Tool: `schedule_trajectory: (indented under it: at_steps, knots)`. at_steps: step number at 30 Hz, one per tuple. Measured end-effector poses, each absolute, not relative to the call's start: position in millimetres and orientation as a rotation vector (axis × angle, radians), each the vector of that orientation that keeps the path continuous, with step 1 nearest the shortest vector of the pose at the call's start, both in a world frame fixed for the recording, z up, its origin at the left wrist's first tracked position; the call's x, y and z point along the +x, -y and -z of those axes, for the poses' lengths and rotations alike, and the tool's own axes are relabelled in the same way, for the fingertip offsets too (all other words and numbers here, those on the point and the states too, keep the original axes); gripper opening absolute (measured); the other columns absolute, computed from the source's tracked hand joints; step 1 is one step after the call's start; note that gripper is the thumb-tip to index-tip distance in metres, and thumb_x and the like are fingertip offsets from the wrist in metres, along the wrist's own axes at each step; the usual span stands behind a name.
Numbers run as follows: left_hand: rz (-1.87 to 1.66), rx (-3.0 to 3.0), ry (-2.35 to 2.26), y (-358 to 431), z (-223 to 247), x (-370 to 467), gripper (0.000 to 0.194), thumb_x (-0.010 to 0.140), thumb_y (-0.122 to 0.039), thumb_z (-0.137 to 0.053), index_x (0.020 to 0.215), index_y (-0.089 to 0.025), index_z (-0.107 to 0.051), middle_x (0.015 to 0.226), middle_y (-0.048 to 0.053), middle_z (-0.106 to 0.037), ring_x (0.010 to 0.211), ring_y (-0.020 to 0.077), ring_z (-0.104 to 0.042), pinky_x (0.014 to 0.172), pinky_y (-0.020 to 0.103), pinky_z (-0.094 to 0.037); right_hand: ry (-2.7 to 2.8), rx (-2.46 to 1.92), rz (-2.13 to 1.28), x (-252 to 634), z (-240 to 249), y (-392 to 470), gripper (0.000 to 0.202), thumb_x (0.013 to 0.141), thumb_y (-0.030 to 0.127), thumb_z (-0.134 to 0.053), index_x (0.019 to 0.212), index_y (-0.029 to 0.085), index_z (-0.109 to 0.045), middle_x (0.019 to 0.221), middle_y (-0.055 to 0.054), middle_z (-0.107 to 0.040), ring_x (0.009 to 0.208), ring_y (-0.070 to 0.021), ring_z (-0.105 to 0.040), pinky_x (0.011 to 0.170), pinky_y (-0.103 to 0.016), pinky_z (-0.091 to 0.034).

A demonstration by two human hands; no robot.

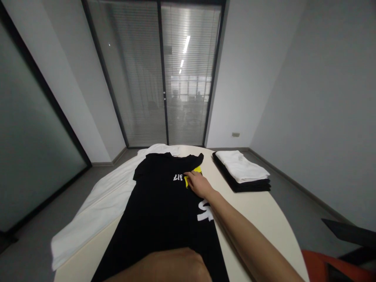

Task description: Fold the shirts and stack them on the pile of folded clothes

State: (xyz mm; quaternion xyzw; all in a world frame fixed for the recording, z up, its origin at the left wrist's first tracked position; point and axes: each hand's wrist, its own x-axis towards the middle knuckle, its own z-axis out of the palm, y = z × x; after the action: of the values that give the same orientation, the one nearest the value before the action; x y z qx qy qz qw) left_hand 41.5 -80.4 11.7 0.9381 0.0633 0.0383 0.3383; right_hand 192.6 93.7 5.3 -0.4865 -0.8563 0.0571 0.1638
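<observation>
A black T-shirt (pixel 164 207) with white print on its chest and right edge lies lengthwise on the pale table. My right hand (pixel 198 184) is on its upper right side, fingertips closed on the fabric beside a yellow patch (pixel 197 169). Low in the view, my left hand (pixel 179 266) is over the lower part of the shirt; its fingers are hidden.
White cloth (pixel 100 199) is spread along the left side of the table (pixel 267 215). A folded stack of black garments (pixel 249 187) with a white one (pixel 241 166) on top sits at the right. An orange chair (pixel 331 268) stands at the lower right.
</observation>
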Motion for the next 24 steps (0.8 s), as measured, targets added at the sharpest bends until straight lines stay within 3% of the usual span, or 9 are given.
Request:
schedule_trajectory:
  at_steps: [2,3,5,8,12,16,20,24]
  knots:
    - [-0.202,2.542,-0.224,79.6,-21.5,42.6,0.006,0.092,-0.022,-0.064,0.087,-0.02,-0.067,0.092,-0.002,-0.072,0.079,0.0118,-0.067,0.069,0.019,-0.048,2.43,-1.361,-0.123,193.8,1.6,-92.6,0.041,0.1,0.022,-0.042,0.139,0.017,-0.052,0.122,-0.014,-0.063,0.114,-0.0237,-0.058,0.1,-0.034,-0.043]
    - [-0.251,2.605,-0.26,79.2,-25.8,43.3,0.014,0.093,-0.024,-0.064,0.106,-0.023,-0.069,0.111,0.0,-0.071,0.096,0.0155,-0.067,0.082,0.023,-0.049,2.413,-1.346,-0.124,194.7,4.5,-92.4,0.042,0.1,0.021,-0.041,0.141,0.015,-0.05,0.123,-0.015,-0.062,0.115,-0.0235,-0.057,0.102,-0.034,-0.042]
    - [-0.301,2.738,-0.313,78.9,-30.3,44.8,0.039,0.095,-0.031,-0.061,0.134,-0.029,-0.057,0.142,0.005,-0.057,0.126,0.0243,-0.056,0.103,0.035,-0.043,2.356,-1.312,-0.168,197.4,8.2,-92.9,0.043,0.1,0.02,-0.04,0.141,0.014,-0.048,0.125,-0.014,-0.062,0.115,-0.0218,-0.057,0.103,-0.034,-0.041]
    - [-0.292,2.885,-0.328,80.6,-25.6,47.5,0.044,0.103,-0.033,-0.044,0.148,-0.03,-0.043,0.159,0.009,-0.037,0.145,0.0295,-0.036,0.114,0.049,-0.034,2.219,-1.372,-0.187,204.3,7.0,-95.0,0.038,0.101,0.02,-0.037,0.135,0.015,-0.052,0.124,-0.013,-0.064,0.114,-0.02,-0.057,0.102,-0.032,-0.041]
    - [-0.276,2.982,-0.305,80.9,-17.3,52.0,0.04,0.105,-0.034,-0.038,0.145,-0.03,-0.046,0.157,0.008,-0.04,0.144,0.0301,-0.036,0.111,0.05,-0.037,1.954,-1.762,0.01,218.2,-1.5,-96.6,0.033,0.099,0.031,-0.043,0.119,0.014,-0.063,0.115,-0.016,-0.066,0.11,-0.0259,-0.058,0.093,-0.035,-0.044]
    - [-0.307,3.03,-0.257,73.5,-18.3,60.3,0.029,0.103,-0.035,-0.046,0.126,-0.024,-0.059,0.137,0.005,-0.06,0.126,0.0225,-0.053,0.092,0.035,-0.047,1.909,-1.954,-0.037,227.1,-4.3,-97.1,0.036,0.096,0.044,-0.049,0.1,0.016,-0.071,0.109,-0.017,-0.067,0.107,-0.0296,-0.059,0.087,-0.038,-0.045]
    - [-0.341,3.071,-0.235,66.8,-16.2,72.8,0.023,0.105,-0.033,-0.044,0.11,-0.026,-0.064,0.109,-0.002,-0.069,0.097,0.0146,-0.06,0.067,0.029,-0.041,1.898,-2.002,-0.181,226.7,-2.9,-99.4,0.031,0.095,0.04,-0.048,0.099,0.018,-0.07,0.111,-0.014,-0.068,0.105,-0.0278,-0.061,0.084,-0.037,-0.045]
    - [-0.399,3.074,-0.195,67.3,-9.3,83.9,0.019,0.105,-0.032,-0.046,0.102,-0.025,-0.065,0.105,-0.003,-0.069,0.095,0.0128,-0.06,0.066,0.029,-0.037,1.911,-2.031,-0.253,225.7,-3.2,-102.4,0.028,0.096,0.032,-0.045,0.103,0.019,-0.068,0.109,-0.012,-0.071,0.102,-0.0231,-0.065,0.085,-0.034,-0.044]
